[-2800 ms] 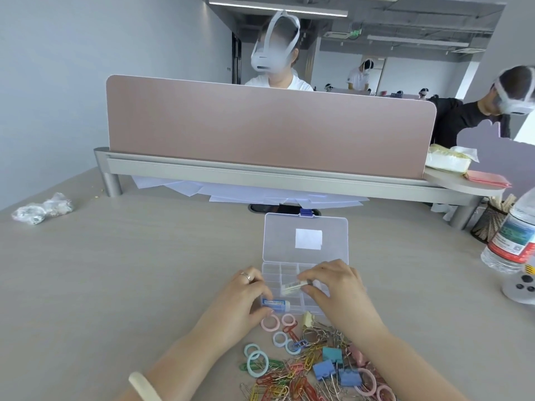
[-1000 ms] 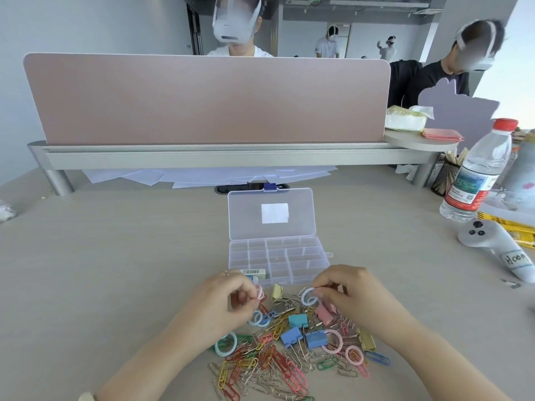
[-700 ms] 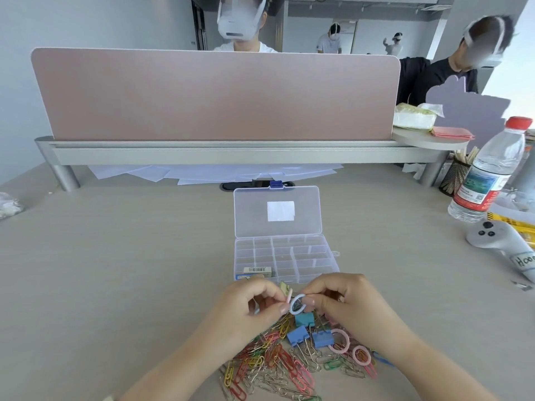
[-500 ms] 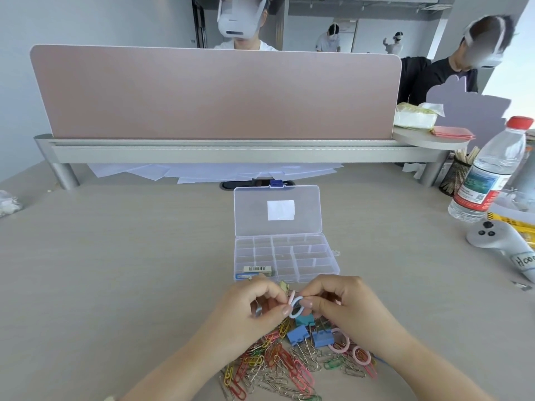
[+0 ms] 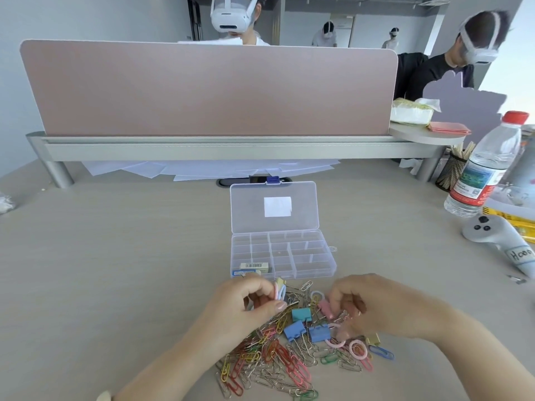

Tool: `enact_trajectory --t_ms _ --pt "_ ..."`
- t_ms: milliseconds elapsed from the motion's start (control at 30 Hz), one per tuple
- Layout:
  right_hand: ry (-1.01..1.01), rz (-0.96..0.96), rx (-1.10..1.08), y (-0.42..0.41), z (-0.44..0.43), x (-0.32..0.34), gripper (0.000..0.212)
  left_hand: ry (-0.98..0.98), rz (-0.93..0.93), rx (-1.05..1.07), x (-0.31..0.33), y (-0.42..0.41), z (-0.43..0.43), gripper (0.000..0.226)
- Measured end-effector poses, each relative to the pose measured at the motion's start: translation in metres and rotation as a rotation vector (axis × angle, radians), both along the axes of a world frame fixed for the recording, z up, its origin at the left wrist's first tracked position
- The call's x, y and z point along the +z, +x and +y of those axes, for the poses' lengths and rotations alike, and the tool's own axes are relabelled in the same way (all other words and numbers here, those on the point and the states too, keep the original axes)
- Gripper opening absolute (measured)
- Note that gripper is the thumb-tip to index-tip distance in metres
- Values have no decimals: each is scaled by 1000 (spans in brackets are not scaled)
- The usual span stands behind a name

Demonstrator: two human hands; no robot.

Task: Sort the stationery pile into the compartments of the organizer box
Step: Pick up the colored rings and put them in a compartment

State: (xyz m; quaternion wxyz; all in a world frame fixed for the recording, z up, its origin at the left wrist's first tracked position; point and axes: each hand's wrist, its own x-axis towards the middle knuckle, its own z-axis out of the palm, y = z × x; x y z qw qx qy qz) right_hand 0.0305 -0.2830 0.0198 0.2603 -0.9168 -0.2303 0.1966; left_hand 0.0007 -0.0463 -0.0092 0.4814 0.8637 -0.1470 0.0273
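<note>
Above the wire-clip pile (image 5: 278,357), left hand (image 5: 246,308) pinches round plastic rings (image 5: 280,293).

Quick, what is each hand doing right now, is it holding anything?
Left hand: pinching small plastic rings.
Right hand: fingers curled over the pile; cannot tell whether it grips anything.

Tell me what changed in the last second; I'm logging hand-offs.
The right hand passed its pale ring to the left hand, let go and drew back right over the pile. The left hand now pinches it with a pink ring. The organizer box stayed put and open.
</note>
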Motion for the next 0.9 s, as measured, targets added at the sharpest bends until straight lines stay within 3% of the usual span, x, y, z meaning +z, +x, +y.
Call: enact_trajectory --t_ms 333,467,667,800,900 --pt "-102 -142 40 -5 11 -5 6 19 4 13 -2 -1 -2 9" --pt "20 -137 -50 1 8 -3 15 -2 16 18 -1 -2 -2 9" --pt "402 -23 -151 -4 22 -3 15 -37 25 -17 3 -4 -5 7" --pt "471 0 -197 -8 31 -8 15 -57 22 -45 4 -5 -7 19" --pt "499 -10 -202 -10 36 -9 14 -82 31 -60 1 -3 -7 11"
